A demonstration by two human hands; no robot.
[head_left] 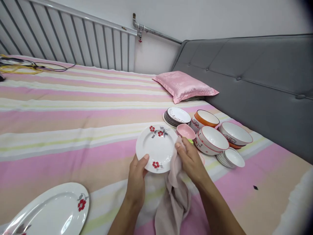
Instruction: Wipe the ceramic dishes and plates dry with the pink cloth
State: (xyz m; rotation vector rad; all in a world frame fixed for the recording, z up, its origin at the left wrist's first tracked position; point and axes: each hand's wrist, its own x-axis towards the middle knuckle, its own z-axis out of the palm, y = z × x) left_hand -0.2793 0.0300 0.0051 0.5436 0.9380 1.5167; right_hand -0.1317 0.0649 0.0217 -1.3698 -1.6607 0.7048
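My left hand [137,178] grips the near rim of a small white plate [156,147] painted with red flowers, thumb on top. My right hand [189,160] is closed on a pale pink cloth [174,195], pressing it against the plate's right edge. The cloth hangs down between my forearms. The plate is held above a striped bed sheet [73,130].
A large oval white platter [51,210] with a red flower lies at the lower left. To the right sit a stack of small plates [177,116], a pink dish [186,131], several bowls [212,138] and a stack of saucers [232,158]. A pink pillow [184,85] rests by the grey headboard [256,81]. Cables [29,65] lie far left.
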